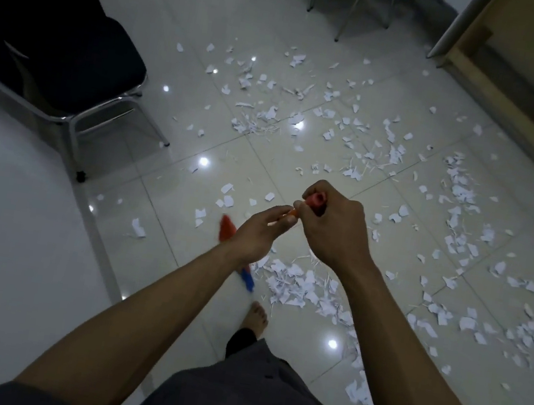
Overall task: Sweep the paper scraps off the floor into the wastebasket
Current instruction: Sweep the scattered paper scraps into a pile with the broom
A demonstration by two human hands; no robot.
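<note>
- Head view: your right hand [331, 226] is curled tight round the top end of the broom [227, 229], with the red tip of the handle [317, 202] showing above your fist.
- Your left hand [259, 234] sits just below and touching the right, its fingers and thumb closed lightly on the orange shaft, narrower than a full fist.
- The broom's red head shows left of your left wrist and its blue bristles [248, 281] show below it. The middle is hidden behind your forearm.
- The bristles are down on the floor [196, 18], at the left edge of a dense heap of paper scraps [298, 285] under your right forearm.
- More scraps lie scattered over the tiles ahead and to the right, thickest along the right side and thinning toward the far chair.
- Your bare foot [257, 317] stands just beside the heap, below the bristles.
- A black-seated chair [81, 70] with chrome legs stands at the left, well apart from the heap.
- A second chair's legs [351, 13] show at the top, and a wooden cabinet [532, 86] runs along the right.
</note>
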